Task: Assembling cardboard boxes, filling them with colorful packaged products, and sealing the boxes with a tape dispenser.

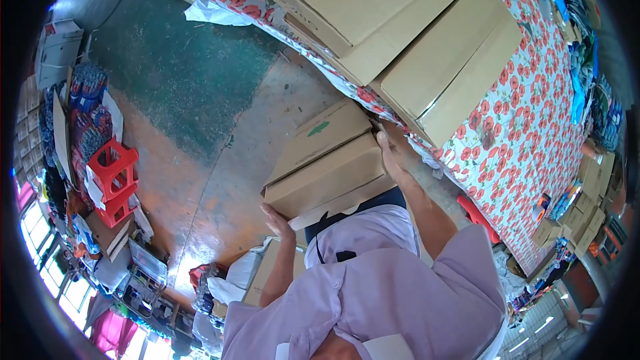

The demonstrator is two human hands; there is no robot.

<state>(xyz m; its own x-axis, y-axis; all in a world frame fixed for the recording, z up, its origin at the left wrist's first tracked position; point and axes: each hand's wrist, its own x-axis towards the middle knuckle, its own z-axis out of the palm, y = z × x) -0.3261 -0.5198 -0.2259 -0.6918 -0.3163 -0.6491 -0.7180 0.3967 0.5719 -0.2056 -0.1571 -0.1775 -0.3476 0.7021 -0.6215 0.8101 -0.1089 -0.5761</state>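
A brown cardboard box (327, 170) is held in front of my body between my two hands, tilted up to the right. A green arrow mark shows on its far panel. My left hand (279, 222) presses against its near left end, fingers along the edge. At the opposite end, my right hand (392, 155) grips the right side with the thumb up, close to the table edge; some of its fingers are hidden behind the cardboard. The inside of the box cannot be seen.
Flattened cartons (387, 13) lie on a table with a red-flowered cloth (513, 120) at the far right. Red plastic stools (115, 170) stand at left beside piled goods. A white sack (233, 281) and another carton (262, 272) are near my left arm. Another red stool (477, 219) is at right.
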